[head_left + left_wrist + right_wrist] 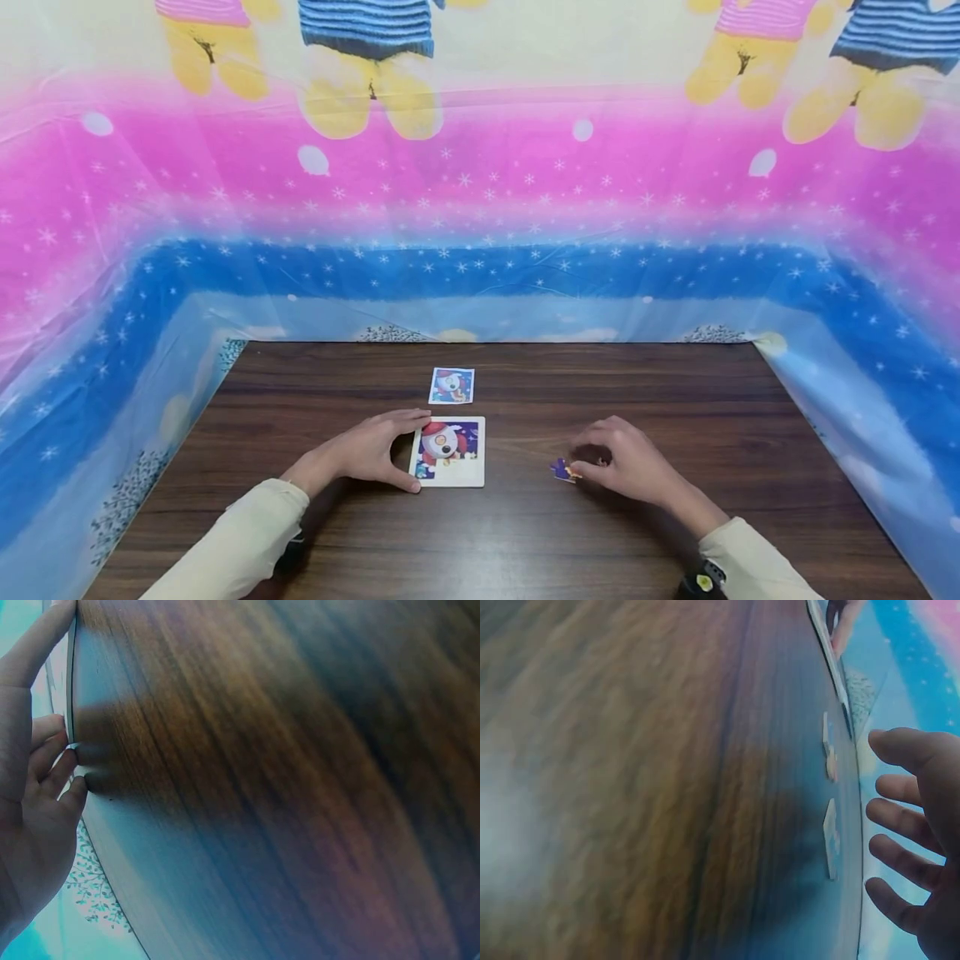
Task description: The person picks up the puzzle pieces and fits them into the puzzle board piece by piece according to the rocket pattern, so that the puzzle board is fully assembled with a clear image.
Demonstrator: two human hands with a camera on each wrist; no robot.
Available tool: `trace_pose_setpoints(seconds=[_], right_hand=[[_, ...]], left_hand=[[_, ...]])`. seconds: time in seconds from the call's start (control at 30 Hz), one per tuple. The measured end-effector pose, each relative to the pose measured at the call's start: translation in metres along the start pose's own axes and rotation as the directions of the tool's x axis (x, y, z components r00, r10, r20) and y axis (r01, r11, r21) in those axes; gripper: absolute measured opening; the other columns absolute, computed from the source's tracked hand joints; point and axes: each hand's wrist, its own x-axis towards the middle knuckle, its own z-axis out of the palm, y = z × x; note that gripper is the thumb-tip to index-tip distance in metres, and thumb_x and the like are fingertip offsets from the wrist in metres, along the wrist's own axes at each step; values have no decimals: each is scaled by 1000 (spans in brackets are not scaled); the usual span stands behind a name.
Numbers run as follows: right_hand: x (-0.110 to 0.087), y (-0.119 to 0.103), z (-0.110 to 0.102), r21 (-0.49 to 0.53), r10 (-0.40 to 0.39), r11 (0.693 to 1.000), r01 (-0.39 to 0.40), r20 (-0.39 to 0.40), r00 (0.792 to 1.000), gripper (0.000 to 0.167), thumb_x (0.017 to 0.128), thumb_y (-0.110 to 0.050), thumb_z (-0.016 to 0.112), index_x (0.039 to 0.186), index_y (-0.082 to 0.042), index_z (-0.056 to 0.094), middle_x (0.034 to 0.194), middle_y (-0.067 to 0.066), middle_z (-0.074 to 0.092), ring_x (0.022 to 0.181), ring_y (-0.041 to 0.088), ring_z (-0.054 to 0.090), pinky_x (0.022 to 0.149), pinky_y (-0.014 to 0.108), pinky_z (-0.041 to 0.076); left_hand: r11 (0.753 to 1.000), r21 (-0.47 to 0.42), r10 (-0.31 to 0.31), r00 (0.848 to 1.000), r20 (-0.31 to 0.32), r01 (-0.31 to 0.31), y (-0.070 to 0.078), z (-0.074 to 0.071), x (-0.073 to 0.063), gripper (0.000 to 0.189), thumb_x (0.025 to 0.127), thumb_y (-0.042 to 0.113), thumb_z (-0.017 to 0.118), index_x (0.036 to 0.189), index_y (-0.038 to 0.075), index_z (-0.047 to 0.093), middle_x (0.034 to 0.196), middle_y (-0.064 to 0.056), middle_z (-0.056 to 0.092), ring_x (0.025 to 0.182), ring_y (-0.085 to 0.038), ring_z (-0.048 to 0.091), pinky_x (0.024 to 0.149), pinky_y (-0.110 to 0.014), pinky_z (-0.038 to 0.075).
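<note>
A square jigsaw puzzle board [461,477] with a white border lies flat on the table. Its upper part shows a round white character in red on purple; part of its lower area is bare white. My left hand [375,450] grips the board's left side, thumb at the near corner and fingers at the far corner. To the right, my right hand [626,462] hovers over loose puzzle pieces [561,469], partly hiding them. In the right wrist view its fingers are spread and apart from the pieces [832,840] on the table.
Behind the board lies a small picture card [452,386] with a similar character. The dark wooden table [337,542] is bordered by a patterned cloth [525,267] at the back and sides. A dark watch [705,577] is on the right wrist.
</note>
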Motion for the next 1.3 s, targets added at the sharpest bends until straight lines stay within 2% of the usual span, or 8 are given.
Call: trace_pose_setpoints(seconds=[0.33, 0.6, 0.93, 1.3], right_hand=[[-6, -1, 1, -50, 27, 998, -24, 63, 998, 36, 86, -49, 81, 110, -22, 80, 106, -5, 70, 99, 13, 63, 82, 40, 56], [-7, -4, 4, -62, 40, 997, -34, 98, 994, 33, 86, -49, 81, 106, -23, 81, 106, -7, 67, 96, 13, 61, 77, 41, 53], [-4, -5, 7, -37, 12, 999, -9, 88, 996, 22, 86, -41, 83, 100, -24, 82, 94, -14, 62, 80, 3, 50, 64, 24, 43], [-2, -5, 8, -62, 2, 998, 4, 91, 996, 18, 85, -36, 84, 98, -24, 82, 87, -15, 61, 76, 2, 46, 62, 22, 41]], left_hand=[[1000, 3, 5, 1000, -2, -4, -1, 1, 1, 106, 75, 63, 83, 157, 9, 42, 162, -11, 38, 148, -35, 36, 115, -57, 36], [1000, 1, 6, 1000, 0, -6, -2, 1, 1, 107, 75, 63, 83, 157, 9, 41, 162, -11, 38, 148, -34, 36, 115, -57, 36], [1000, -2, 9, 1000, 4, -9, -2, 0, 1, 105, 76, 62, 83, 157, 8, 42, 162, -11, 38, 149, -34, 36, 116, -56, 35], [1000, -4, 1, 1000, 5, -1, -2, 1, 0, 105, 76, 63, 83, 157, 10, 42, 163, -11, 38, 149, -35, 35, 116, -58, 34]])
